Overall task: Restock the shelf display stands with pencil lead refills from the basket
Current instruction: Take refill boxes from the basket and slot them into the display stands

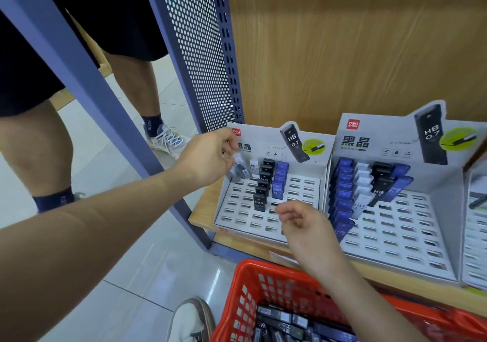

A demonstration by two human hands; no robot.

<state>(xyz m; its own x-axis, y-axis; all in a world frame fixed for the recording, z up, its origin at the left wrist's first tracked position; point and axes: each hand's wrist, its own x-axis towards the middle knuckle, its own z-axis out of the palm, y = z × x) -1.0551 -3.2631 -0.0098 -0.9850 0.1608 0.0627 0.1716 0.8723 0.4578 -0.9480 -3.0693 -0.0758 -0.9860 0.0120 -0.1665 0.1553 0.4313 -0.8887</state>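
My left hand (208,154) pinches a white lead refill case (240,166) over the back left corner of the left display stand (237,210). That stand holds a row of black cases (263,183) and a row of blue cases (279,181). My right hand (303,220) hovers above the stand's front slots with loosely curled fingers and holds nothing. The right display stand (395,236) carries blue, white and black cases. A red basket (253,283) with several refill cases (284,323) sits below the shelf.
Another person's legs (44,136) stand on the tiled floor to the left, behind the blue shelf post (79,62). A third stand (477,223) shows at the right edge. My shoe (189,320) is beside the basket. A wooden panel backs the shelf.
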